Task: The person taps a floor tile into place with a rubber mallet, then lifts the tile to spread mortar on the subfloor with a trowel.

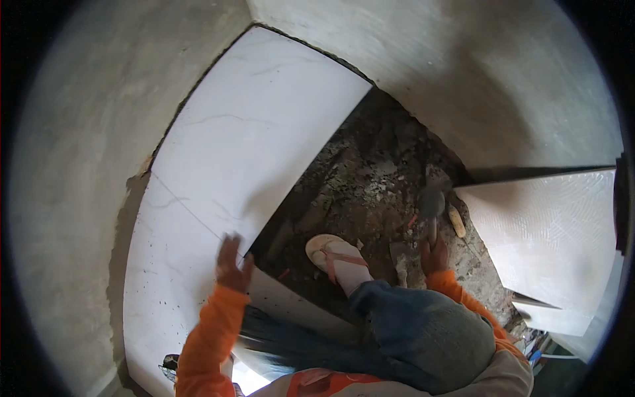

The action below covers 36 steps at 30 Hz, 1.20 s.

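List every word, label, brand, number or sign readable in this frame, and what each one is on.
None can be read anywhere in the view.
White floor tiles: only faint veining and dark specks, no lettering seen.
Mallet in the right hand: no marking legible.
Leaning panel: pale swirls, no readable text.
Red patch on the shirt: no words discernible.
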Tool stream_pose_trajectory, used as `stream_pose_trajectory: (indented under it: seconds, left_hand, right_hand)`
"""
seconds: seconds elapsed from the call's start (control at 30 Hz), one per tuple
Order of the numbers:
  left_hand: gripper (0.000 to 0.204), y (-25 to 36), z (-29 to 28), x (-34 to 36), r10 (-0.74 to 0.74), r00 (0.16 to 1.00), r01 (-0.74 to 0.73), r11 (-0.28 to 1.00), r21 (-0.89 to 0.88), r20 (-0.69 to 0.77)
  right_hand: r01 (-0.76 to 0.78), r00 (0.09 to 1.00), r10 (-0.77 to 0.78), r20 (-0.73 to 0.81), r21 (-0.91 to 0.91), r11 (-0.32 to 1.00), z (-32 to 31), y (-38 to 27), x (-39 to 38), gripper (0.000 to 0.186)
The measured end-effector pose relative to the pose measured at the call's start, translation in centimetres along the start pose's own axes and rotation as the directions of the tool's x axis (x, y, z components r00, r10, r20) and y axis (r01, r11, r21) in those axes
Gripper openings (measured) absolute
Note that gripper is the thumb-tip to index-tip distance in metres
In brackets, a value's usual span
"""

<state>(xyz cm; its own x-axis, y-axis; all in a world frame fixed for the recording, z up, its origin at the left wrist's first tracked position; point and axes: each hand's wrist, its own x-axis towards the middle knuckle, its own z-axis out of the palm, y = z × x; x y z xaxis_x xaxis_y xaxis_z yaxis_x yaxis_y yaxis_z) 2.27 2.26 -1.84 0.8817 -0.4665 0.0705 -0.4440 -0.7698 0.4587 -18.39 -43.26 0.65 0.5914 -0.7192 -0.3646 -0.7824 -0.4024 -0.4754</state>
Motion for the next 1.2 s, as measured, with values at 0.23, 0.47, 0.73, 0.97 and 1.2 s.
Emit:
stream_pose_trajectory:
  seconds: [0.23, 0.47, 0.73, 0.97, 1.2]
  left_hand:
    - [0.07, -8.5, 3.1, 8.8, -0.542, 0.819, 0.569, 0.723, 0.391, -0.189]
    - [0.075, -7.5, 2.3, 8.6, -0.578, 0.796, 0.604, 0.733, 0.312, -0.183]
    - [0.078, -6.6, 1.3, 8.7, -0.633, 0.766, 0.633, 0.71, 0.309, -0.114]
    - [0.077, -6.5, 0.9, 8.6, -0.659, 0.744, 0.664, 0.712, 0.231, -0.106]
    - [0.079, -6.6, 0.5, 8.6, -0.678, 0.732, 0.675, 0.711, 0.196, -0.062]
  right_hand:
    - [0.425, 0.844, -0.492, 0.215, 0.291, 0.857, 2.0, -25.0, 13.8, 0.032]
    - [0.625, 0.781, -0.624, -0.023, 0.015, 0.781, 8.5, -32.9, 22.2, 0.047]
    - [0.62, 0.778, -0.625, -0.067, -0.074, 0.781, 14.2, -32.8, 27.0, 0.051]
    - [0.633, 0.741, -0.642, -0.197, -0.113, 0.766, 14.2, -35.1, 28.8, 0.069]
    - [0.566, 0.782, -0.583, -0.219, -0.143, 0.812, 14.2, -36.8, 29.7, 0.067]
